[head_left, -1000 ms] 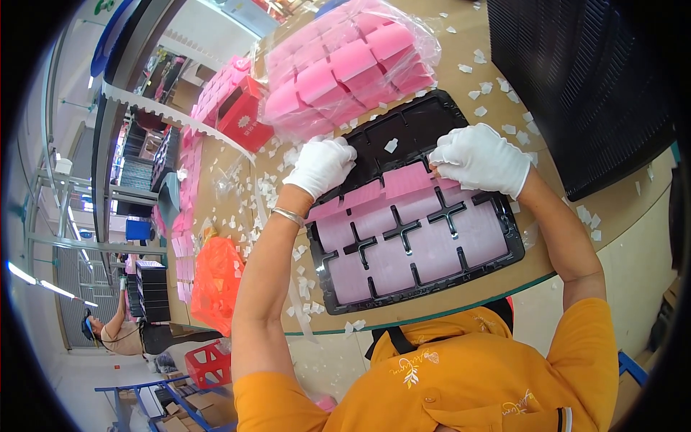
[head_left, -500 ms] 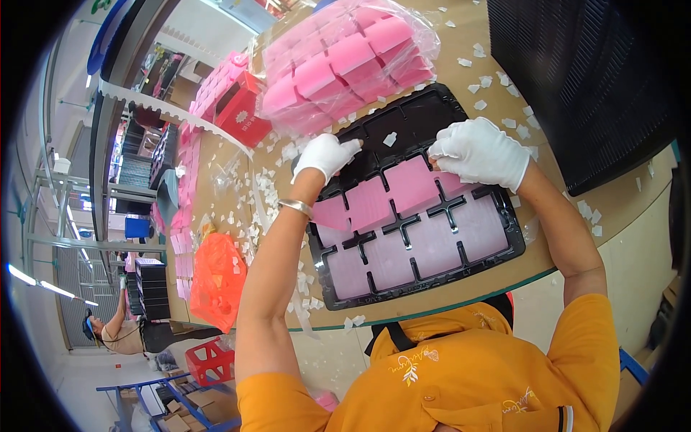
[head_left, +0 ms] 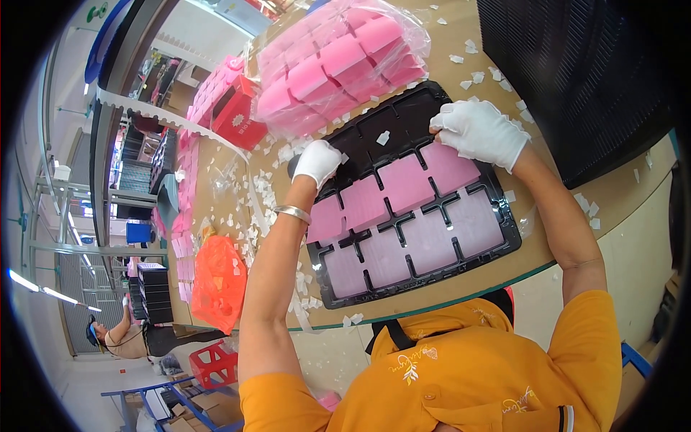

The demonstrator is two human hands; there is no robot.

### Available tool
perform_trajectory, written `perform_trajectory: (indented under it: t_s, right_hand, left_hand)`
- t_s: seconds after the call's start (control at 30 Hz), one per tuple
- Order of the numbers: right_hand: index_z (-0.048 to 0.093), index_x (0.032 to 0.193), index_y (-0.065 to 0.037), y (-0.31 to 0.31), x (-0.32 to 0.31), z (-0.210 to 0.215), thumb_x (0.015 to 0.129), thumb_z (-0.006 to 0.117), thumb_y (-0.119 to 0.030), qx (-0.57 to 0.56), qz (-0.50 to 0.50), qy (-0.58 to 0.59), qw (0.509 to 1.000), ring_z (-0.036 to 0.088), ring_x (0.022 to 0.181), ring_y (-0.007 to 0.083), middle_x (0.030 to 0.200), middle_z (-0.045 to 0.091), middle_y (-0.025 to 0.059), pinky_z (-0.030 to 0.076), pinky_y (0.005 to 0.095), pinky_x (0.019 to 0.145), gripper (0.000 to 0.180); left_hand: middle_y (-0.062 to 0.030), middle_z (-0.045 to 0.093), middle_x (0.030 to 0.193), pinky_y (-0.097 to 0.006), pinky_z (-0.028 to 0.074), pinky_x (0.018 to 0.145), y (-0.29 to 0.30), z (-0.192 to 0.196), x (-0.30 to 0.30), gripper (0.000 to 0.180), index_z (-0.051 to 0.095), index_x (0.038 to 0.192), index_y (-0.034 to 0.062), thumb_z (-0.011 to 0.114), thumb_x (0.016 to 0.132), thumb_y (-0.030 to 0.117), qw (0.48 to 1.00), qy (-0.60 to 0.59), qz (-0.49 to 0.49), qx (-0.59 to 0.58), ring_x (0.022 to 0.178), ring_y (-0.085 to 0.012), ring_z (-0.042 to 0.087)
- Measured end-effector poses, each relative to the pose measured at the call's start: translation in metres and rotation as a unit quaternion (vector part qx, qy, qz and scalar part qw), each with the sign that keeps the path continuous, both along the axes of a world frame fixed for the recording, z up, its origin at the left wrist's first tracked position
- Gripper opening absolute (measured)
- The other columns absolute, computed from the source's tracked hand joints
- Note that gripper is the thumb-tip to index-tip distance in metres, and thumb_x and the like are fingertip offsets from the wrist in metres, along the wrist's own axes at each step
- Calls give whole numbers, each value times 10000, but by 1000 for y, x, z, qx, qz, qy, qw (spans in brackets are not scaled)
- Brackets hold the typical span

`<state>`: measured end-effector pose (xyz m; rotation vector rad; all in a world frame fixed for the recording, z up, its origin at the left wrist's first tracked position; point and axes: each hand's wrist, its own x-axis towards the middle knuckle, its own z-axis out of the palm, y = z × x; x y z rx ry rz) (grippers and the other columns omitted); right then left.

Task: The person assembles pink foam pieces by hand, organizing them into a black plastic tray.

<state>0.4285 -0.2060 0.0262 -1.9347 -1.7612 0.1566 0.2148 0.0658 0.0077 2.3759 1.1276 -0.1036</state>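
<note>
1. Black moulded-plastic tray [head_left: 410,121], mid-frame between both hands, its long axis rising gently toward the right of the frame.
2. The white-gloved right hand [head_left: 481,135] is the nearer to the rightmost of the bright-pink rectangular pieces [head_left: 452,167], which lies just below its fingertips; its fingers are bent together, but whether they pinch anything cannot be told.
3. The white-gloved left hand [head_left: 318,161] is curled at the tray's left edge; its grasp is hidden.
4. Outward, a pink stack in clear plastic film [head_left: 338,68] stands at upper centre.
</note>
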Motion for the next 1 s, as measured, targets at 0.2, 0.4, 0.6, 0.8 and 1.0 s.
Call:
perform_trajectory:
  t_s: [0.2,0.4,0.6,0.8,1.0]
  right_hand:
    - [716,1026,-61,1,5,-7,904,603,-199,-18,-66,58,996,677,913,338,971,705,147,520,423,860,215]
    - [714,1029,-57,4,3,-6,904,603,-196,-18,-62,43,997,674,906,346,971,707,147,523,429,851,217]
    - [729,1033,-66,3,4,-8,899,575,-214,5,-55,38,998,697,898,311,980,729,123,537,405,851,252]
    - [727,1042,-73,3,5,-6,902,569,-227,-2,-51,60,997,697,903,320,987,728,130,540,405,844,261]
    - [718,1052,-30,6,5,-10,914,587,-182,-8,-56,89,994,701,876,342,951,724,181,541,394,844,244]
  left_hand:
    - [-210,672,654,-416,534,612,-15,4,-16,456,700,783,-64,596,902,363,996,-80,31,38,557,-292,680]
    - [-203,672,652,-389,534,601,-26,24,6,529,696,798,-81,671,863,443,999,14,46,-10,547,-278,680]
    - [-237,672,690,-399,546,629,-21,14,14,316,702,832,-90,625,823,217,999,43,32,4,606,-322,696]
    - [-282,696,942,-449,541,802,-16,-2,6,308,727,872,-51,564,861,211,976,74,-66,193,885,-415,691]
    - [-262,693,821,-453,545,749,-7,8,-22,327,711,830,-42,554,888,239,968,35,-111,221,792,-400,697]
